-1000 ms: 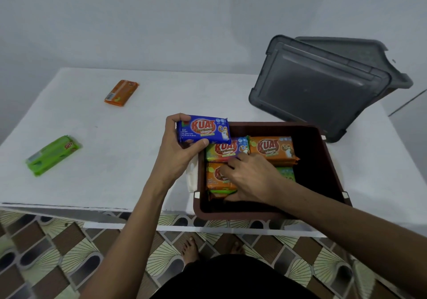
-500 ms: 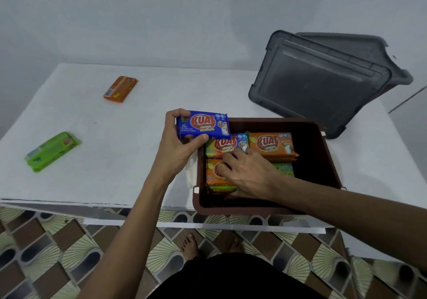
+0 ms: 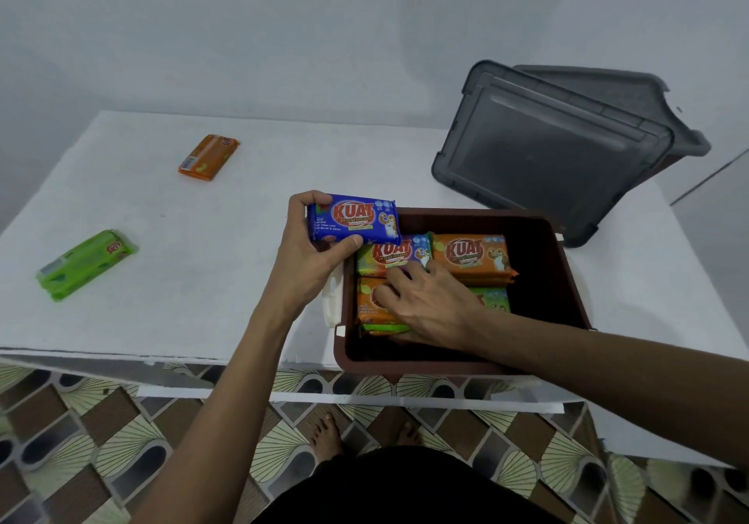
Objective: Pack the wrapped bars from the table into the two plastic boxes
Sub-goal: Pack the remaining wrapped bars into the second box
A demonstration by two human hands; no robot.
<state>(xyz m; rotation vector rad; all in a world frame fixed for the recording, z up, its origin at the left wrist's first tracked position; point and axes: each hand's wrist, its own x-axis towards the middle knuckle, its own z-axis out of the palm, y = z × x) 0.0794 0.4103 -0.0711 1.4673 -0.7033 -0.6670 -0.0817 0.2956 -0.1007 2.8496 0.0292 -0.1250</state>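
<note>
My left hand (image 3: 310,258) holds a blue wrapped bar (image 3: 354,219) just above the left rim of the brown plastic box (image 3: 567,276). Inside the box lie several wrapped bars, among them an orange bar (image 3: 472,256) at the back and a multicoloured bar (image 3: 389,258) beside it. My right hand (image 3: 429,304) rests flat on the front bars in the box, fingers spread on an orange bar (image 3: 371,308). On the table to the left lie a green bar (image 3: 85,264) and an orange bar (image 3: 208,156).
A second box with a grey lid (image 3: 547,154) leaning on it stands at the back right of the white table (image 3: 194,260). A small white object (image 3: 332,304) lies against the brown box's left side. The box overhangs the table's front edge; patterned floor lies below.
Both hands have hardly moved. My right hand's fingers have shifted slightly over the front bars in the box, and the blue bar stays in my left hand.
</note>
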